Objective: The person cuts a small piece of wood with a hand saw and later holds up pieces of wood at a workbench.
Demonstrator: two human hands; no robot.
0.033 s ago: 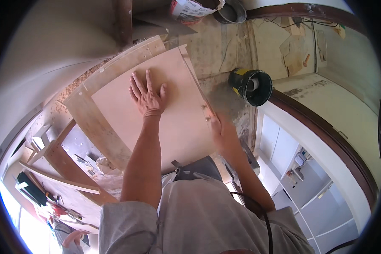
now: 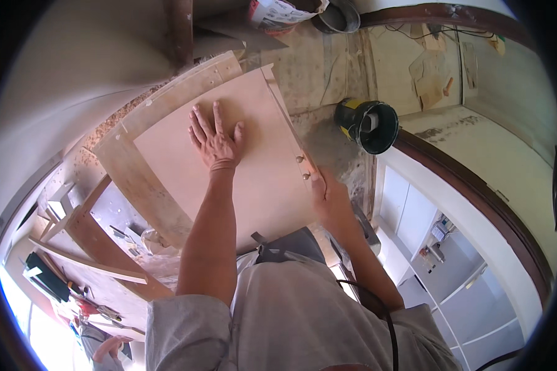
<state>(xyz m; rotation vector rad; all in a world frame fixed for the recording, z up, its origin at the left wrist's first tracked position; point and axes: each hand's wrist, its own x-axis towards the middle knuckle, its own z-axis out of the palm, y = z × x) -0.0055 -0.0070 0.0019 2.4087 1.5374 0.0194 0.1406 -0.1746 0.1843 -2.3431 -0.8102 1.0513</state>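
Note:
A pale, flat board [image 2: 260, 185] lies on a larger wooden panel [image 2: 145, 185] in front of me. My left hand [image 2: 218, 142] presses flat on the board with its fingers spread, holding nothing. At the board's right edge, my right hand [image 2: 329, 195] is closed around an orange-brown tool [image 2: 310, 164] with two small, round metal knobs. The tool lies along that edge; its far side and working face are hidden by my hand and the board, so its exact kind does not show.
A dark green bucket [image 2: 377, 141] with a light object inside stands right of the board. Beyond the board are a printed sack [image 2: 281, 15] and a dark tub [image 2: 336, 17]. Wooden boards [image 2: 99, 244] and hand tools [image 2: 96, 304] lie at left. A dark cord [image 2: 392, 337] crosses my right side.
My right hand and its tool have shifted slightly along the board's edge; they were blurred and are sharper now. My left hand stays in place on the board.

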